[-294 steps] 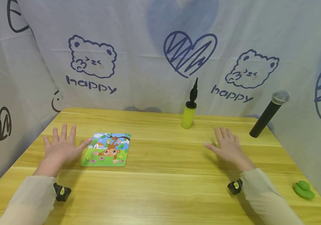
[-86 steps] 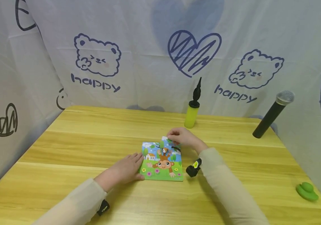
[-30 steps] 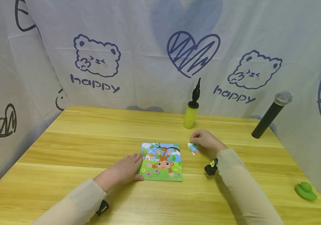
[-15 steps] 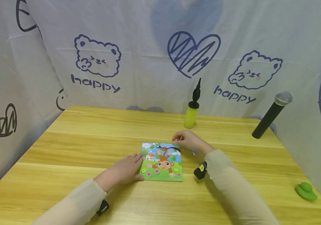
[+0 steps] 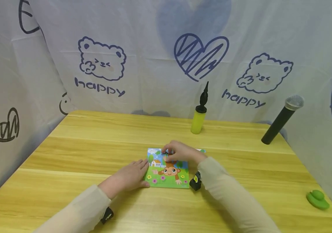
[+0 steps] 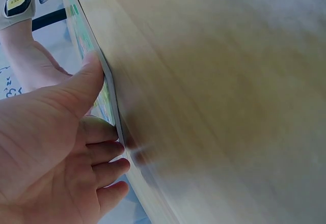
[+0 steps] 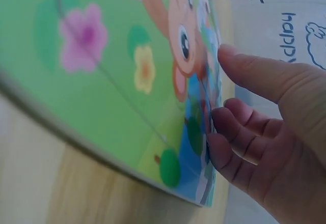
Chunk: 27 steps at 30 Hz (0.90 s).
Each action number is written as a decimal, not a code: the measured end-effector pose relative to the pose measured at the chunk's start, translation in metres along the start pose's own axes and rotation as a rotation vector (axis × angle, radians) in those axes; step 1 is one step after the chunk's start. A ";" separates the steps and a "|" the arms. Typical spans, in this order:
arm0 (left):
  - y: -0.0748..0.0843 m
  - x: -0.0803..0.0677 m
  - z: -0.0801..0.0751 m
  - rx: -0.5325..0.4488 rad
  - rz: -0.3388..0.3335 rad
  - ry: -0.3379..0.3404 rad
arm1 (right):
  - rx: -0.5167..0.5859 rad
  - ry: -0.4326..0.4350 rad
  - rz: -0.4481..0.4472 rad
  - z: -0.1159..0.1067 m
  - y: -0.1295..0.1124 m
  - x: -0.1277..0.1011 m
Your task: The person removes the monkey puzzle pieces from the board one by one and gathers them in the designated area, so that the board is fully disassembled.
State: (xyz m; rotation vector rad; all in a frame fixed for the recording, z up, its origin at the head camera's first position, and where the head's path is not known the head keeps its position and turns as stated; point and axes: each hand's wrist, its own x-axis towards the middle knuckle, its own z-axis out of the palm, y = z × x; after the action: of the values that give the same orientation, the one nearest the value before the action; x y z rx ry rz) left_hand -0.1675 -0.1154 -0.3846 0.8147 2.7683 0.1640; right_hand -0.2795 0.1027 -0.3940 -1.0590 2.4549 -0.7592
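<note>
Fingertips (image 7: 216, 117) of right hand (image 5: 180, 152) curled, prying at a piece in monkey puzzle (image 5: 168, 174); left hand (image 5: 129, 176) flat, fingers straight against its left edge. Could flip neighbouring pieces loose if levered steeply.

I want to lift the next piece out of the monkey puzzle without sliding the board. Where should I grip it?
Probably at the piece's raised edge near the top of the monkey puzzle, coming from the far right side, where the right hand already has its fingertips. The pieces lie flat and thin in the board, so only a pinch at an edge finds purchase. The left hand presses the board's left edge, steadying it.
</note>
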 end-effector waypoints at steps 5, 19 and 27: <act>0.000 0.001 0.000 -0.002 -0.005 -0.004 | -0.061 -0.017 0.067 0.001 -0.002 0.002; 0.001 -0.001 -0.002 0.010 0.001 -0.001 | -0.023 -0.049 0.071 0.003 -0.003 0.000; 0.000 -0.001 0.000 0.014 0.009 0.009 | 0.051 -0.027 0.088 0.004 -0.001 0.001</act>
State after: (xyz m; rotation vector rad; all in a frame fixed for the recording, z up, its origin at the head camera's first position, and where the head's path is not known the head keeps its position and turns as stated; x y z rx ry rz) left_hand -0.1663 -0.1157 -0.3840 0.8325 2.7778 0.1502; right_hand -0.2771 0.1001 -0.3964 -0.9298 2.4285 -0.7703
